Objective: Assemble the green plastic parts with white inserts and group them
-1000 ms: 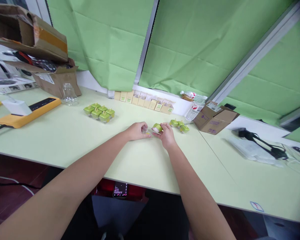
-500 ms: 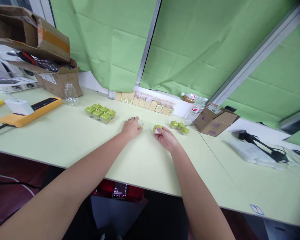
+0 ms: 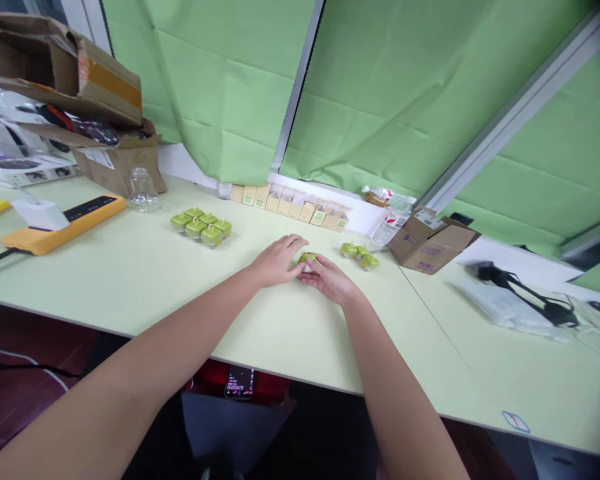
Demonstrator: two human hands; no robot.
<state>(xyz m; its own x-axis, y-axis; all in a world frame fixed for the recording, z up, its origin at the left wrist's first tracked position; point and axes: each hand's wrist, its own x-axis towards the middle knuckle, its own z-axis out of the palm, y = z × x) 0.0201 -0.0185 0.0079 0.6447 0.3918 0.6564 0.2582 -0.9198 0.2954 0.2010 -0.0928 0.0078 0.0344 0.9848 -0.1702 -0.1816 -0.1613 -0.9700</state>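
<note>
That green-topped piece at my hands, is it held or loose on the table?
Held: the right hand grips the green-topped piece, thumb against its white lower part.

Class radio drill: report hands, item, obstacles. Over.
Right hand holds small green container. Left hand alongside, open. Other green containers stand apart on either side.

Ten green lids (image 3: pixel 211 235), one phone (image 3: pixel 239 382), one orange power strip (image 3: pixel 30 241).

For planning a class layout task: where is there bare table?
Pale tabletop is bare between the orange plastic power strip and left forearm, and between right forearm and flat translucent plastic bags. Crowded: back middle, lined with small beige cardboard boxes.
</note>
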